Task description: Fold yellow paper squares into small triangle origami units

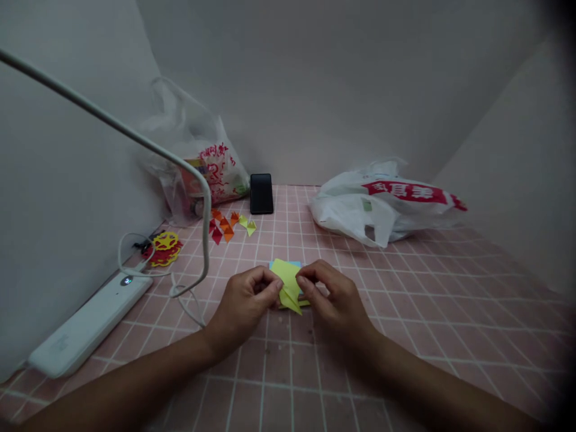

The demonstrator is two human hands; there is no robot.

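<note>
Paper, yellow (288, 273), lies at near centre, between the two hands and above the pink tiled surface (276, 399). Sheet broad and flat on its far part; near part folded, narrowing to a sharp point directed toward the near right. Left hand (247, 297): thumb and forefinger closed on the sheet's left edge, the folded point lying just right of the fingertips. Right hand (337, 294): thumb and forefinger narrow, at the sheet's right edge; cannot tell whether they pinch it. Blue paper (294, 264) shows just past the sheet's far edge, partly covered.

Near left: white oblong device (92, 321), cable loops (191, 309) near its far end. Just beyond, yellow cutout (165, 241) overlapping red cutouts (159, 259).

Farther, left of centre: small folded pieces (228, 231), red, orange and yellow, grouped.

Far left: translucent bag (225, 171), upright, red print; an orange-yellow packet (191, 180) visible inside. Dark phone (261, 195) just right of it. Far right: white bag (348, 207), slumped, red printed band; contents hidden.
</note>
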